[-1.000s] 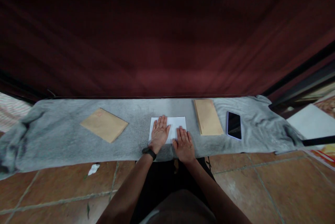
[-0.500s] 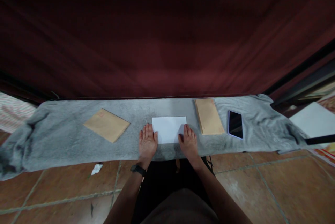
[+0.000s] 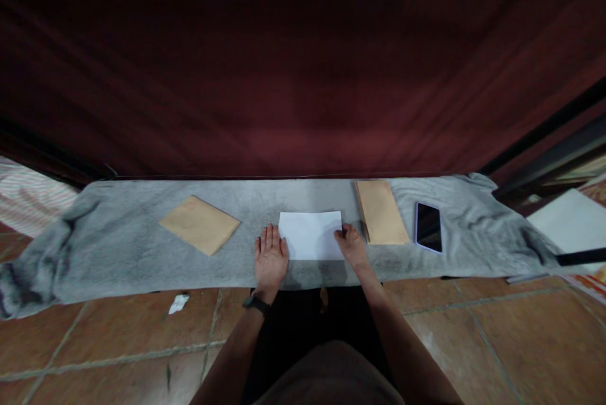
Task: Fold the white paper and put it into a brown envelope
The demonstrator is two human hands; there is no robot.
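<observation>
A white sheet of paper [image 3: 310,238] lies on the grey cloth [image 3: 255,193] in front of me, its long side running left to right. My left hand [image 3: 271,258] rests flat and open by its left edge, thumb touching the paper. At the right edge, my right hand [image 3: 353,246] is closed, with thumb and curled fingers gripping the paper's side. To the right of that hand is a stack of brown envelopes [image 3: 382,212]. More brown envelope paper [image 3: 199,224] lies slanted on the left.
A phone with a pale purple rim [image 3: 428,227] lies right of the envelope stack. Behind the cloth rises a dark red curtain-like surface [image 3: 303,108]. A white scrap [image 3: 178,304] is on the tiled floor [image 3: 142,335]. A white board-like item [image 3: 570,222] stands at far right.
My right hand has gone from lying flat on the paper to curling its fingers at the right edge. The left hand stays flat. The whole view has shifted slightly.
</observation>
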